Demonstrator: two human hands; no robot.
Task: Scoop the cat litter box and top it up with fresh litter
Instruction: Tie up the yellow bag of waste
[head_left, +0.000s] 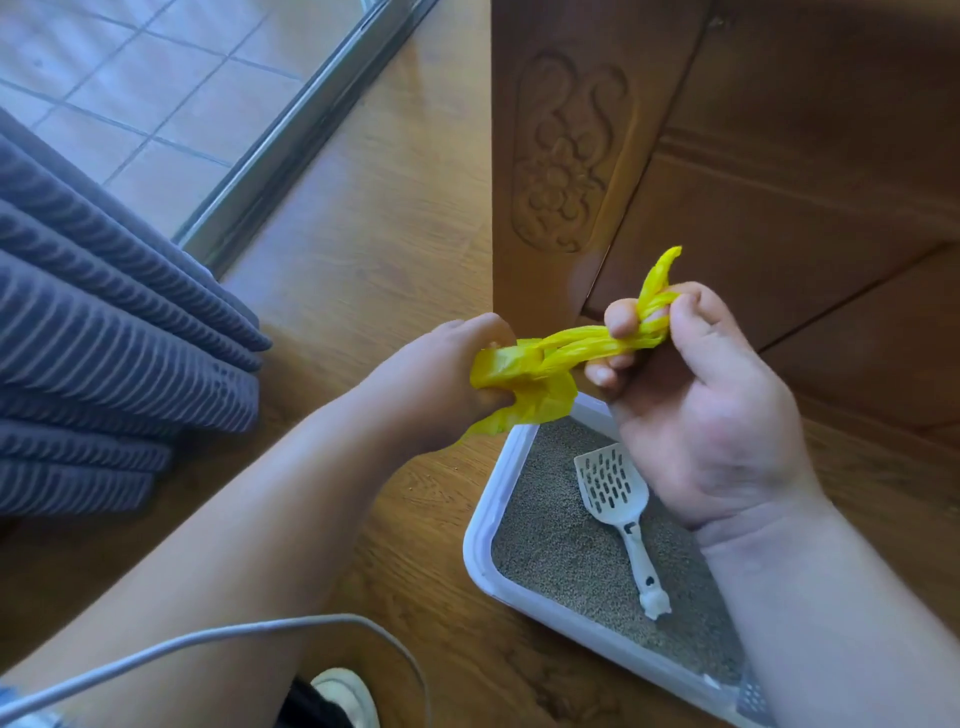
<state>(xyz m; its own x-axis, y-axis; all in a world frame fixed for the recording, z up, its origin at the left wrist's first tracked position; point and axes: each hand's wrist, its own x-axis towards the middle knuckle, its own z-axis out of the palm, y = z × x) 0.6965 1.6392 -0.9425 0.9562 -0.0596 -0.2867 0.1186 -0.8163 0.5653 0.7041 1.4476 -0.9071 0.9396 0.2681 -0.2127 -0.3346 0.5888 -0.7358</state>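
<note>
Both my hands hold a yellow plastic bag (540, 364) above the floor. My left hand (441, 384) grips its bunched body. My right hand (691, 395) pinches the twisted strands of its top, whose tip sticks up past my fingers. Below my right hand lies a white litter box (493, 499) filled with grey litter (550, 535). A white slotted scoop (618, 499) rests flat on the litter, handle pointing toward me.
A carved wooden cabinet (571, 156) stands right behind the litter box. Grey curtain folds (104, 338) hang at the left beside a sliding door track (291, 135). A grey cable (234, 634) crosses the wooden floor near my shoe (348, 696).
</note>
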